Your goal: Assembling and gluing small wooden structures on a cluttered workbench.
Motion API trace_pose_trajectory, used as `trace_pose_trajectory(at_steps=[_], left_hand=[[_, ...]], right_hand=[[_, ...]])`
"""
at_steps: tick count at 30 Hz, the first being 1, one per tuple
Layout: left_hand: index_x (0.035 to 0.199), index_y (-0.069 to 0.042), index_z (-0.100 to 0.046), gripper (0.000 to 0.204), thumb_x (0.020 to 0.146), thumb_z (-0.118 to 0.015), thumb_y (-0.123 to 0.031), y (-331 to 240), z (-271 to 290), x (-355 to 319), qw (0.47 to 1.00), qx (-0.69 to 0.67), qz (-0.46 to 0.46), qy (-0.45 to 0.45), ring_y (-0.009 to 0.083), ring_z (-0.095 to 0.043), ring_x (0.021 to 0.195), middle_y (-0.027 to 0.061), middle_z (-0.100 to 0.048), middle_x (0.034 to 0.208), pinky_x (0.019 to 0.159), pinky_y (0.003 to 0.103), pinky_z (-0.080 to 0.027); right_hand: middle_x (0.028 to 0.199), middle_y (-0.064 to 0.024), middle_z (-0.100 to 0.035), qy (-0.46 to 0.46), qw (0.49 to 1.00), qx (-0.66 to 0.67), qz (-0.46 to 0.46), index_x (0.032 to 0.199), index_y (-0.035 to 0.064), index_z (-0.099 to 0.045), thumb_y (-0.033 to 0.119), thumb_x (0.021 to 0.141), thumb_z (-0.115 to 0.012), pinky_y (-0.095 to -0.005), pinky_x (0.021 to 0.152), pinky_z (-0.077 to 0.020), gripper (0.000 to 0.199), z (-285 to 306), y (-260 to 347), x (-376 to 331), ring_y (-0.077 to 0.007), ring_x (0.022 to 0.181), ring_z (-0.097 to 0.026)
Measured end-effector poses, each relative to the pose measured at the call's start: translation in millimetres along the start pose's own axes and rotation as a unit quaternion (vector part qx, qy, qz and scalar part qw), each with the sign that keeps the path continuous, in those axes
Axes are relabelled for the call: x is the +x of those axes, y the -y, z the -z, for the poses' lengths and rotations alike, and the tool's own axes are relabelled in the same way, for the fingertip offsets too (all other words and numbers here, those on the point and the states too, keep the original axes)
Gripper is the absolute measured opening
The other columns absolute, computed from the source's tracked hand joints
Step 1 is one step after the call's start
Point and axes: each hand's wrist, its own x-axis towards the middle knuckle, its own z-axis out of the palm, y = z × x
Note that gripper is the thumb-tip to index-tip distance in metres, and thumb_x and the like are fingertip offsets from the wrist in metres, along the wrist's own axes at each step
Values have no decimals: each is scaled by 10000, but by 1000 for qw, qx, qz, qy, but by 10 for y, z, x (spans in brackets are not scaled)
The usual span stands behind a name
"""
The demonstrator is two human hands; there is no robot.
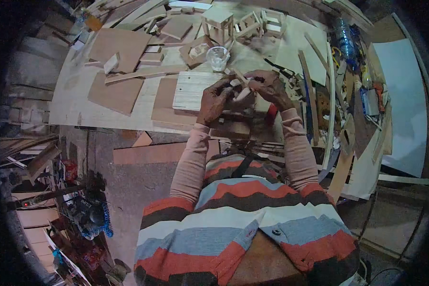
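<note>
Over the near edge of the workbench, both of my hands meet around small pale wooden pieces. My left hand is closed, its fingertips pinching a short light piece. From the other side my right hand grips a thin wooden stick that slants up and left out of its fingers. Whether the pieces are joined I cannot make out. Beside my left hand lies a whitish grooved board on a brown board. Just beyond my hands stands a clear plastic cup with white stuff in it.
A small wooden stool-like frame stands at the back, with other little frames to its right. Brown panels and a long strip lie on the left. Offcuts, a plastic bottle and a white sheet crowd the right.
</note>
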Motion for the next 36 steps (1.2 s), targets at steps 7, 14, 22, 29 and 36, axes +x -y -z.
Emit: trace_pose_trajectory(at_steps=[7,14,22,29,36], left_hand=[[1272,6,-632,329,955,-598,-77,-41,-16,-25,1000,-25,-14,4,128,-630,884,91,-707,1054,788,265,-523],[1237,21,-642,343,941,-629,-152,-75,0,-46,1000,13,-4,-2,149,-629,926,104,-704,1072,828,298,-520],[1228,31,-645,343,932,-628,-141,-25,24,-18,999,31,-29,-1,157,-625,908,104,-705,1029,818,286,-509],[1229,39,-641,345,922,-632,-117,-9,16,-20,1000,29,2,-9,162,-629,887,113,-707,1020,795,294,-513],[1198,42,-651,328,917,-648,-127,5,28,-9,1000,4,-9,1,130,-620,823,78,-709,953,735,277,-511]], right_hand=[[911,-156,-728,-46,997,-30,54,1031,6,-723,245,817,-645,-340,736,-547,330,-9,153,-95,-236,793,-697],[958,-153,-740,-46,998,-50,6,1056,16,-732,250,818,-636,-349,761,-551,346,-72,310,-116,-253,813,-705],[916,-140,-739,-11,999,-35,31,1081,15,-728,260,845,-632,-336,747,-541,353,-16,291,-95,-214,800,-689],[977,-159,-735,-3,999,-21,49,1090,25,-729,246,856,-626,-327,786,-538,338,6,272,-79,-221,837,-694],[953,-144,-729,-6,997,-30,71,1131,39,-721,226,866,-608,-333,712,-543,344,-9,292,-68,-201,744,-670]])
